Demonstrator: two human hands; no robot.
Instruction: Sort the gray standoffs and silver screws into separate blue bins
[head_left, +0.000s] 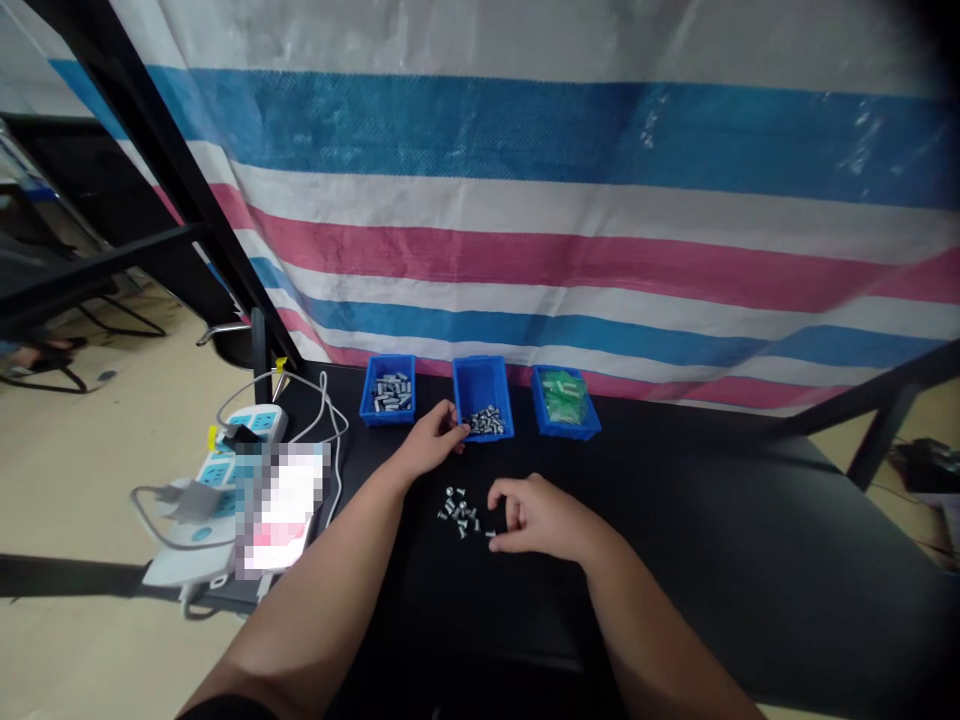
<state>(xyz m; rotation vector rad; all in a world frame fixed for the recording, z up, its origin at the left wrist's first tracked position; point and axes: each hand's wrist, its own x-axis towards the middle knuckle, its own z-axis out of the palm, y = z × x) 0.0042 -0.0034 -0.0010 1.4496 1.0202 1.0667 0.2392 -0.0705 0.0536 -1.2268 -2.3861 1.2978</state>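
Observation:
Small silver screws (460,513) lie in a loose cluster on the black tabletop. My right hand (536,515) is just to their right, its thumb and index finger curved and apart with nothing between them. A single screw (490,534) is by the thumb tip. My left hand (435,440) grips the front left corner of the middle blue bin (480,375), though part of its fingers is hidden. More short metal screws (487,420) are heaped at the near end of that bin.
To the left, another blue bin (388,415) contains small metal cylinders. The right blue bin (571,431) carries a green plastic bag (564,398). A power strip (262,425), white cables and a blurred-out phone (285,510) occupy the left edge. A striped tarp (525,260) hangs behind.

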